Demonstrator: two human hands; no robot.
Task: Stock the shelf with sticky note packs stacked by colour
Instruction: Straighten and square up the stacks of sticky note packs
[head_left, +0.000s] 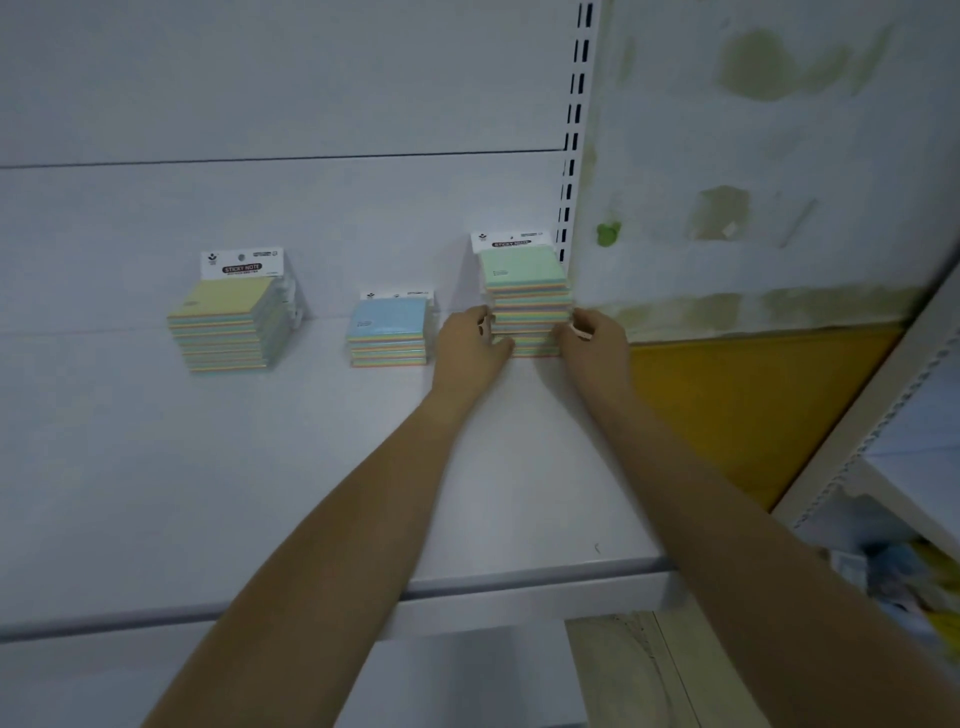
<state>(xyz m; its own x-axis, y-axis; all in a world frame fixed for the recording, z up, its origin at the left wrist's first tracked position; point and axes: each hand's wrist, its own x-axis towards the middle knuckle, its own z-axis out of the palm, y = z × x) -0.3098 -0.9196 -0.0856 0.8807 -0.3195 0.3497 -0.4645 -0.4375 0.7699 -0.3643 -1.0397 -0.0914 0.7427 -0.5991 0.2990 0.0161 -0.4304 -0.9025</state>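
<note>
White shelf (260, 467), seen from above and in front, with its back panel (260, 78) rising behind. To the right stands a stained wall (779, 156) with greenish patches, and below it a yellow panel (727, 405). A second rack (893, 410) crosses the far right edge, blurred. A slotted upright (574, 130) marks the right end of the back panel.

Three stacks of sticky note packs stand along the rear of the shelf, well apart from one another, each with a white header card against the back panel. The yellow stack (228, 327) is at left, its packs slightly fanned. The green stack (527, 296) is at right, the tallest, set just beside the upright. The blue stack (389, 335) is between them, and is the lowest of the three. Every pack shows pastel bands along its edge; the colour named is that of the top sheet.

Both bare forearms reach in from the lower edge to the green stack. The left hand (470, 338) is on the stack's left side, fingers bent against the lower packs, thumb near the front edge. The right hand (595, 338) is on the right side, fingers curled onto the packs — the stack is held between the two hands and rests on the shelf.
</note>
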